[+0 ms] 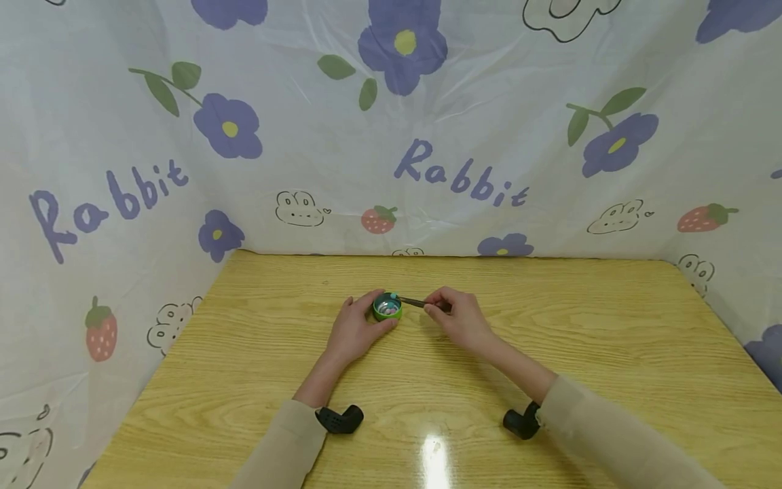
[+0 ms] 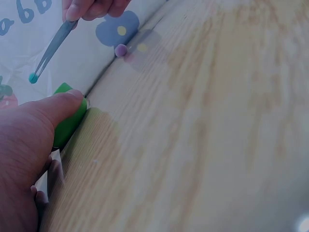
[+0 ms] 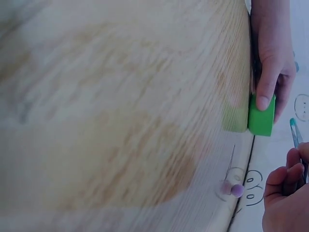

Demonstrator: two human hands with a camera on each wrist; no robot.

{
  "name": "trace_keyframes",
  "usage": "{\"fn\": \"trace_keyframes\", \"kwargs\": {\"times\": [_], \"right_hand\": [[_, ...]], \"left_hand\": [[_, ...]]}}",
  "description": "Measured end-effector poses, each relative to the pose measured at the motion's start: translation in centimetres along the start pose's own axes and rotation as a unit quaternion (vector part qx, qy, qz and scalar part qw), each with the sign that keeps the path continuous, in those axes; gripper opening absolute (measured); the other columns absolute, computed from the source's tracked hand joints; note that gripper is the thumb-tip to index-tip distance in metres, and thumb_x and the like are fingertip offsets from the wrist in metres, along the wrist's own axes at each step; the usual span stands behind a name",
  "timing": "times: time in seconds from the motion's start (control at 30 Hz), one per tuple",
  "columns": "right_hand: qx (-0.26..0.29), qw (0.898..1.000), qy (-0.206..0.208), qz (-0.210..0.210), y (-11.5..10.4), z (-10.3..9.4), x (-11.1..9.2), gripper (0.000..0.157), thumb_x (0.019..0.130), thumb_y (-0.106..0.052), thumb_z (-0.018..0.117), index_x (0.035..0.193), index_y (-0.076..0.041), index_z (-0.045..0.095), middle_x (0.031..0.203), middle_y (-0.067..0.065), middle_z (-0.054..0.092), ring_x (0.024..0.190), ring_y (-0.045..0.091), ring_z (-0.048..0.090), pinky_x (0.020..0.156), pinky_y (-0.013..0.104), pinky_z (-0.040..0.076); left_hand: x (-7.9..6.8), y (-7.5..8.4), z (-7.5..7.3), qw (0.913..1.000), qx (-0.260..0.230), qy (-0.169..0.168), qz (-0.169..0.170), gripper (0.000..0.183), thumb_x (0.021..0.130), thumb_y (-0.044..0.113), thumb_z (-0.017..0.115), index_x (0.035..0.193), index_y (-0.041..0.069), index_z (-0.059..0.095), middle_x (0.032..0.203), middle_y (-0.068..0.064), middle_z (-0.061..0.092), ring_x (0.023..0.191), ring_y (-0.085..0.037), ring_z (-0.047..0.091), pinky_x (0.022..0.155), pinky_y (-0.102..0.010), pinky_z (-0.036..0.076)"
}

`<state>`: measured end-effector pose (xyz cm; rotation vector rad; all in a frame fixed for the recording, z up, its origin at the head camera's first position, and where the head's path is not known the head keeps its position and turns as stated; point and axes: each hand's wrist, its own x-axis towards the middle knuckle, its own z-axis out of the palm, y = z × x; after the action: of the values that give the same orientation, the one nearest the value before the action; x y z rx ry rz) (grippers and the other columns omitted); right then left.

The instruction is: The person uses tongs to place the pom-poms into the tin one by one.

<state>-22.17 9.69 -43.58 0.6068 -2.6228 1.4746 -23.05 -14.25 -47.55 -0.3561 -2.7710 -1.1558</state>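
Observation:
My left hand [image 1: 354, 333] holds a small round green bowl [image 1: 387, 317] on the table, thumb on the near side and fingers round the far side. Pale pink beads [image 1: 390, 311] lie inside its shiny interior. Dark metal tweezers [image 1: 413, 302] are pinched between the thumb and fingers of my right hand [image 1: 462, 319]. A teal bead [image 2: 33, 78] sits between their tips, over the bowl's rim in the head view. Both wrist views show a purple bead [image 2: 120, 50] on the table, to the right of the bowl; in the head view it is hidden.
The light wooden table [image 1: 275, 380] carries the bowl. Behind and beside it hangs a white sheet [image 1: 330, 149] printed with flowers, strawberries and rabbits. Black wrist cameras [image 1: 339, 420] are worn at both cuffs, close above the tabletop.

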Motion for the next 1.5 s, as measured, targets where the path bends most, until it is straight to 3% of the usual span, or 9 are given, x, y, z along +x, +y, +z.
{"fn": "trace_keyframes", "kwargs": {"times": [0.3, 0.8, 1.13, 1.5], "right_hand": [[0.005, 1.0, 0.003, 0.009, 0.1, -0.1, -0.1, 0.011, 0.1, -0.007, 0.068, 0.108, -0.001, 0.072, 0.092, 0.006, 0.07, 0.086, 0.019, 0.069, 0.077, 0.037, 0.059], [-0.007, 1.0, 0.01, 0.016, 1.2, -1.4, -0.8, 0.014, 0.1, -0.01, 0.069, 0.111, -0.002, 0.072, 0.093, 0.004, 0.069, 0.089, 0.02, 0.067, 0.084, 0.042, 0.059], [-0.016, 0.999, 0.022, 0.036, 2.1, -3.3, -1.5, 0.015, 0.101, -0.01, 0.067, 0.112, -0.002, 0.071, 0.094, 0.006, 0.069, 0.097, 0.027, 0.069, 0.075, 0.035, 0.054], [-0.023, 0.998, 0.029, 0.042, 3.3, -4.0, -2.4, 0.012, 0.101, -0.009, 0.066, 0.109, -0.001, 0.071, 0.082, 0.004, 0.065, 0.069, 0.018, 0.054, 0.058, 0.027, 0.043]], "left_hand": [[0.1, -0.1, 0.1, 1.0, 0.001, 0.001, 0.005, 0.068, 0.09, 0.035, 0.082, 0.148, 0.011, 0.056, 0.139, -0.013, 0.064, 0.131, -0.037, 0.056, 0.124, -0.054, 0.02], [0.0, 0.1, -0.1, 1.0, -0.006, -0.002, -0.001, 0.069, 0.09, 0.034, 0.082, 0.149, 0.01, 0.055, 0.137, -0.014, 0.064, 0.132, -0.039, 0.054, 0.123, -0.056, 0.021], [-0.1, 0.0, 0.0, 1.0, -0.004, -0.006, 0.0, 0.069, 0.09, 0.034, 0.082, 0.149, 0.01, 0.055, 0.138, -0.014, 0.064, 0.131, -0.038, 0.055, 0.124, -0.055, 0.02], [0.0, -0.1, 0.0, 1.0, -0.002, -0.005, 0.002, 0.068, 0.091, 0.035, 0.081, 0.149, 0.01, 0.055, 0.137, -0.014, 0.064, 0.131, -0.038, 0.056, 0.123, -0.055, 0.021]]}}
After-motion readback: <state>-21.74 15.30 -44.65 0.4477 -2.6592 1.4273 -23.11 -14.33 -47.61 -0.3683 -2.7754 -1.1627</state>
